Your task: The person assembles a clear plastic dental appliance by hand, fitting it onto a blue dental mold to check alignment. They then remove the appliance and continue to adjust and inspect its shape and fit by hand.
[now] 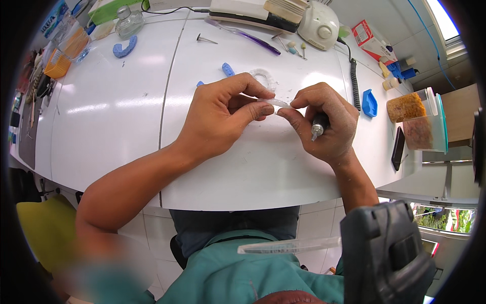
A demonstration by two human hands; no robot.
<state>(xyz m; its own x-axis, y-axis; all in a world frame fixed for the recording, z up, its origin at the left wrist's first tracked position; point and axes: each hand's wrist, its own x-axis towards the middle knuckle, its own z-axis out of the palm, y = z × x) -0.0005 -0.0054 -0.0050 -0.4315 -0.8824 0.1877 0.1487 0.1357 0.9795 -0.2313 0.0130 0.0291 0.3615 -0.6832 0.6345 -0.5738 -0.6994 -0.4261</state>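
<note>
Between both hands, above the white table (223,175), is a thin translucent plastic piece (277,103). My left hand (217,114) pinches its left end between thumb and fingers. At its right end, the thumb and index finger of my right hand (329,119) grip it. A dark rotary handpiece (319,125) with a metal tip is tucked in the right palm, pointing toward me. Pale dust coats the right fingers. Just beyond the hands lies a translucent horseshoe-shaped dental piece (263,76), with a blue molded piece (228,69) to its left.
Along the back are a white control box (319,25), a purple toothbrush (255,38), several small burs (293,49) and a glass bottle (129,23). A blue dental impression (124,47) lies far left. Rightward are a blue tray (370,103), a black phone (398,148) and plastic containers (425,121).
</note>
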